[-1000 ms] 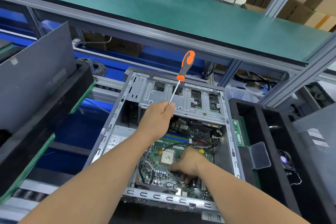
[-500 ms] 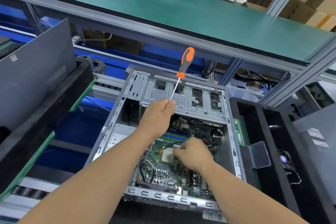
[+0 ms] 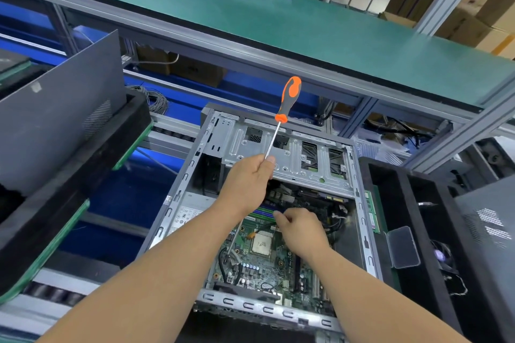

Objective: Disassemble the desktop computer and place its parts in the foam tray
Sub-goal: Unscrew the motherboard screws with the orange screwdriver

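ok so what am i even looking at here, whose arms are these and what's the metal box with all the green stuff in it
This is one picture from a camera worn on a person's head, looking forward and down, so the two bare arms are that person's own. The metal box is an open desktop computer case lying on its side; the green part is its circuit board, with a square processor chip in the middle. The left hand holds an orange-handled screwdriver by its metal shaft, handle pointing up. The right hand reaches down onto the board beside the chip; what its fingers touch is hidden. To the right stands a black foam tray for removed parts, with green memory sticks and a clear plastic box on it.
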